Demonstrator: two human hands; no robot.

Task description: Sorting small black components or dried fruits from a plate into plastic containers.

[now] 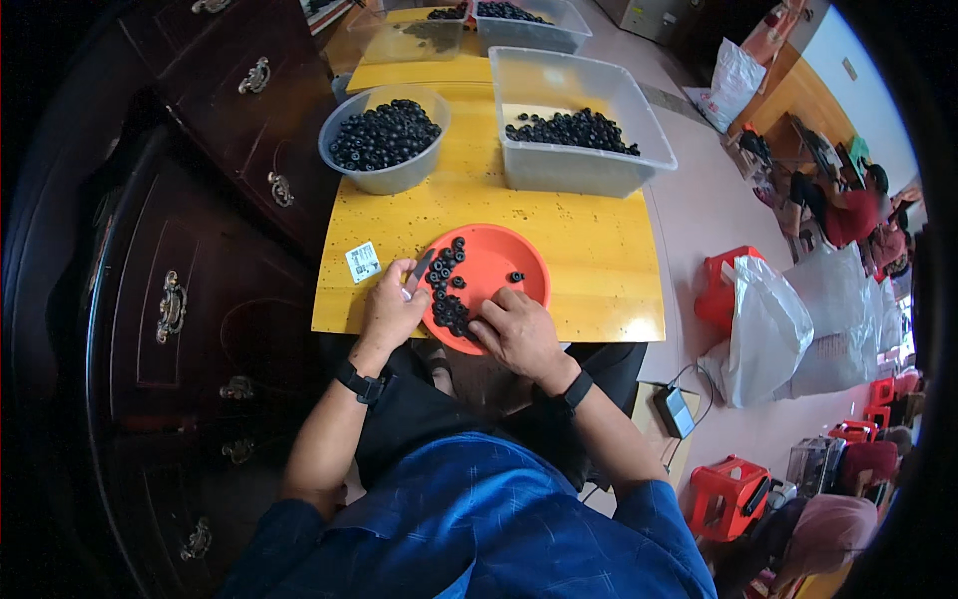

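An orange plate (pixel 504 255) lies at the near edge of a yellow table (pixel 589 250), with several small black rings (pixel 446 290) on its left side. My left hand (pixel 389 309) rests at the plate's left rim and holds a short dark rod (pixel 421 268) that points up over the plate. My right hand (pixel 517 331) sits on the plate's near rim, its fingertips pinching among the black rings. One lone ring (pixel 516 277) lies toward the plate's middle.
A grey round bowl (pixel 384 135) and a clear rectangular bin (pixel 579 120) of black rings stand farther back. A small white tag (pixel 362 262) lies left of the plate. Dark wooden drawers (pixel 200 250) stand left; red stools, white bags and seated people are right.
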